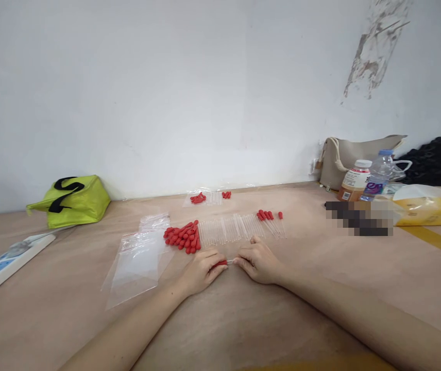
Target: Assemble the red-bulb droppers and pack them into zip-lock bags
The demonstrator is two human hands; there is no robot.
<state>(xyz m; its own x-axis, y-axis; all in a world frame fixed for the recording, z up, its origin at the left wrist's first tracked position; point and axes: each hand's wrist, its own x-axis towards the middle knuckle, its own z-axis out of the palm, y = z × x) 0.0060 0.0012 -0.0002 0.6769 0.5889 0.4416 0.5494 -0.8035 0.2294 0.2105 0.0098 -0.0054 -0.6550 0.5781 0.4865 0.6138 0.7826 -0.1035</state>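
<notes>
My left hand (201, 270) pinches a red rubber dropper bulb (221, 263), its open end turned to the right. From the other side, my right hand (259, 262) grips a thin clear dropper tube (231, 262) whose end meets the bulb; how deep it sits inside cannot be made out. Just beyond my left hand lies a heap of loose red bulbs (184, 237). A row of bare clear tubes (228, 229) stretches rightward from the heap. At its right end are several droppers with red bulbs on their tubes (267, 216).
Clear zip bags (135, 263) lie left of the heap. By the wall is a plastic bag of red bulbs and tubes (213, 198). A lime bag (79, 201) and power strip (15, 263) are left; bottles (355, 180) and a yellow tissue pack (429, 212) are right.
</notes>
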